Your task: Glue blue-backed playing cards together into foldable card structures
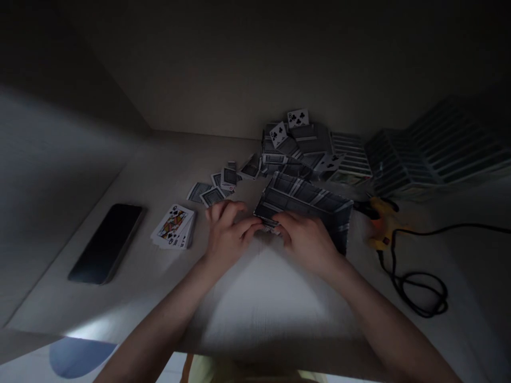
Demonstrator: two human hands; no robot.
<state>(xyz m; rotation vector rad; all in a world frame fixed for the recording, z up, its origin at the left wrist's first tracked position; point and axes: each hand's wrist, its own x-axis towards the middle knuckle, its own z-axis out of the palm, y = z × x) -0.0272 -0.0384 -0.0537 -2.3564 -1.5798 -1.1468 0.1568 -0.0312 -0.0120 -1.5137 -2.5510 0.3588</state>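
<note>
An open box built of playing cards [309, 197], with grey patterned backs showing, lies tilted on the table. My left hand [229, 231] pinches its near left corner between thumb and fingers. At the same corner my right hand [307, 239] grips the near edge, its forearm covering part of the box. What lies between my fingertips is partly hidden. A fanned stack of cards [174, 226], a queen of clubs on top, is left of my left hand. Loose cards [215, 194], mostly face down, are spread just beyond that hand.
A heap of cards [295, 143] lies against the back wall, beside ridged card structures [435, 149] on the right. A black phone [107, 243] rests at the left. On the right is a yellow glue gun [381, 218] with a coiled black cord [423, 292]. The light is dim.
</note>
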